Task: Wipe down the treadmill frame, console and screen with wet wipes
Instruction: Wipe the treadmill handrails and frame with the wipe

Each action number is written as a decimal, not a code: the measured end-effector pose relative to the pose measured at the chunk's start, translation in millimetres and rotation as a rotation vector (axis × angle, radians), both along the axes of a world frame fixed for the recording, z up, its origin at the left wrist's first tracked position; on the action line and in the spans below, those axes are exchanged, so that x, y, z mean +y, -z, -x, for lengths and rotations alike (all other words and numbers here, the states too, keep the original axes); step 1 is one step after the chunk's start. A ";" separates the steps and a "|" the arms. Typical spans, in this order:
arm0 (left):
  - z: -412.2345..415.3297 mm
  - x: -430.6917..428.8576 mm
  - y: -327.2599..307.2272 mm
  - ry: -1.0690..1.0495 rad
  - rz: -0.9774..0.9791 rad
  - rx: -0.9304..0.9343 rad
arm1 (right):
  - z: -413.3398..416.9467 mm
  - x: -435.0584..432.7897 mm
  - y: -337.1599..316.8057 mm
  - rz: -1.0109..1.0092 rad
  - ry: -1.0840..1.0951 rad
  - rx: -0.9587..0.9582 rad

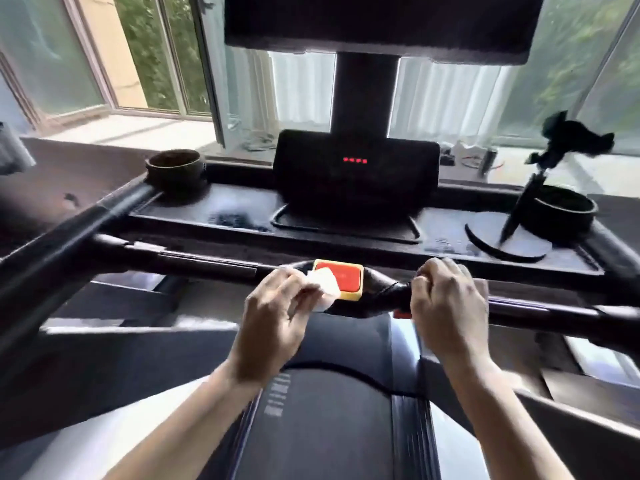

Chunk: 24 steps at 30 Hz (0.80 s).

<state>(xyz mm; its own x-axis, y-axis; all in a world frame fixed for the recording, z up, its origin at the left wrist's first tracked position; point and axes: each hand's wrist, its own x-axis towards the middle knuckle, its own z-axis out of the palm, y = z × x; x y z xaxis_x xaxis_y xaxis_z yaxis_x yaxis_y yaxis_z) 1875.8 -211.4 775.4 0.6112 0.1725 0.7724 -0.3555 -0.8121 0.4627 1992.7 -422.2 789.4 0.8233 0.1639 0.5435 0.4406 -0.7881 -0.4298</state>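
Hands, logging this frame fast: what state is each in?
Left hand: pinches the wet wipe by the red stop button.
Right hand: grips the handlebar.

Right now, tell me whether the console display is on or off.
On: red lit characters glow on the dark console display.

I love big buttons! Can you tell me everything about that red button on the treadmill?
The red button is a flat, rounded square in a yellow frame, and looks like plastic. It sits in the middle of the black handlebar, facing up toward the person. The left hand presses a white wet wipe onto its left corner, hiding that part. The right hand grips the handlebar beside it without touching it.
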 end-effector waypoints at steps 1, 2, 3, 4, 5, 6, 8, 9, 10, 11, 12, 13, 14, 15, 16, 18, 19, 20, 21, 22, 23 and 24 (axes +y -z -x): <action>-2.7 2.2 -6.3 -0.033 0.031 0.036 | -0.6 -0.3 -4.0 0.053 0.004 0.035; -4.9 6.5 -12.8 -0.083 0.080 0.070 | -1.8 -0.6 -8.8 0.100 0.009 0.075; -5.5 12.8 -16.3 -0.152 0.123 0.098 | -2.1 -0.6 -11.8 0.144 0.012 0.108; -5.5 20.7 -19.1 -0.226 0.156 0.132 | -2.8 -0.4 -15.2 0.189 0.013 0.144; -4.9 28.0 -21.9 -0.297 0.170 0.174 | -3.4 -0.1 -18.9 0.237 0.016 0.178; -4.0 32.3 -23.6 -0.361 0.172 0.215 | -3.7 0.1 -21.3 0.279 0.017 0.202; -5.8 29.0 -34.3 -0.419 0.173 0.297 | -6.3 0.2 -29.6 0.333 0.002 0.260; -6.0 20.9 -39.5 -0.400 0.167 0.333 | -7.1 0.5 -32.7 0.355 -0.011 0.286; -5.7 9.6 -43.3 -0.347 0.148 0.364 | -7.4 0.1 -33.0 0.371 -0.022 0.304; -5.2 -0.2 -49.8 -0.282 0.117 0.393 | -8.8 0.4 -35.9 0.378 -0.034 0.323; -5.0 -5.0 -54.0 -0.231 0.079 0.415 | -10.3 0.3 -38.5 0.376 -0.044 0.336; -5.4 -4.4 -56.5 -0.205 0.040 0.430 | -10.5 -0.1 -40.2 0.375 -0.052 0.340; -7.1 1.8 -56.9 -0.210 0.012 0.442 | -9.5 -0.7 -41.3 0.376 -0.053 0.343; -10.4 12.5 -54.7 -0.245 0.003 0.450 | -8.8 -1.2 -41.3 0.380 -0.054 0.343; -13.9 25.1 -52.2 -0.308 0.013 0.465 | -8.2 -1.5 -41.8 0.386 -0.053 0.349; -16.9 41.9 -49.6 -0.398 0.036 0.509 | -7.6 -1.1 -43.0 0.389 -0.051 0.378; -17.5 42.9 -49.1 -0.390 0.037 0.526 | -7.3 -0.4 -44.4 0.386 -0.043 0.394; -17.9 39.9 -51.3 -0.351 0.032 0.541 | -6.8 1.2 -46.6 0.384 -0.029 0.414; -17.5 36.3 -53.3 -0.291 0.025 0.551 | -5.7 3.5 -49.3 0.380 -0.012 0.435; -16.7 33.9 -55.9 -0.226 0.017 0.561 | -4.8 7.5 -52.6 0.368 0.000 0.449; -16.1 33.7 -58.1 -0.166 0.003 0.566 | -2.9 13.7 -55.8 0.345 -0.005 0.453; -16.6 36.3 -59.2 -0.125 -0.013 0.577 | 0.0 21.3 -58.3 0.317 -0.033 0.445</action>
<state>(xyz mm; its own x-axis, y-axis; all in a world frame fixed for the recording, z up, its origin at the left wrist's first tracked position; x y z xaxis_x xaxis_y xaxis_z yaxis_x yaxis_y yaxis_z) 1892.5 -175.1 834.6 0.9090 0.2629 0.3236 0.0494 -0.8387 0.5424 1992.7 -400.8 847.8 0.9540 0.2930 0.0636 0.2975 -0.8982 -0.3237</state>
